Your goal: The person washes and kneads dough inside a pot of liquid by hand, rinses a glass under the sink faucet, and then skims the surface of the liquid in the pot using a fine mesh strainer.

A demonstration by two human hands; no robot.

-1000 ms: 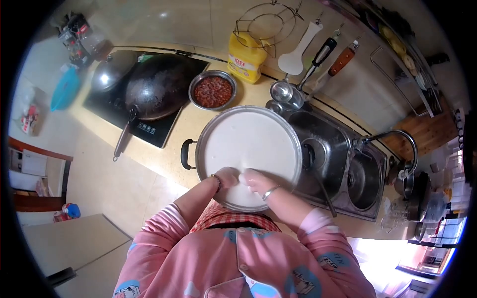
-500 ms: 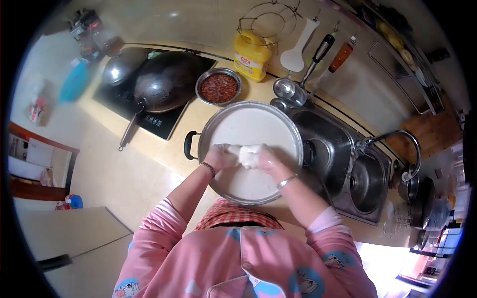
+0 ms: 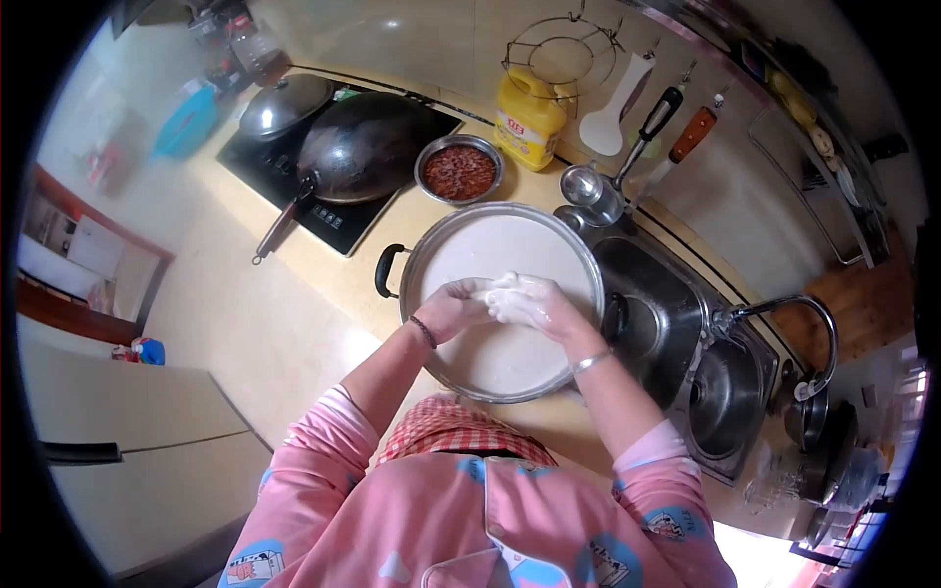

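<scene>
A wide metal pot (image 3: 428,370) holds a smooth, milky-white liquid (image 3: 470,358) almost to its brim. Both hands are above the liquid, coated in white on the fingers. My left hand (image 3: 459,308) reaches in from the left with its fingers stretched toward the other hand. From the right comes my right hand (image 3: 534,306), fingers extended and touching the left fingertips. White wet coating lies thick where the hands meet, and I see no separate object between them. The underside of both hands is hidden.
A lidded-looking dark wok (image 3: 358,147) sits on the black cooktop (image 3: 333,220), its handle pointing toward me. Behind the pot stand a bowl of reddish-brown food (image 3: 459,172) and a yellow jug (image 3: 529,122). A double sink (image 3: 725,392) with a curved faucet (image 3: 828,333) lies right.
My right fingers have gone from curled to stretched out. Both hands have risen slightly from the liquid's surface. The camera view has shifted, so the counter items appear farther right.
</scene>
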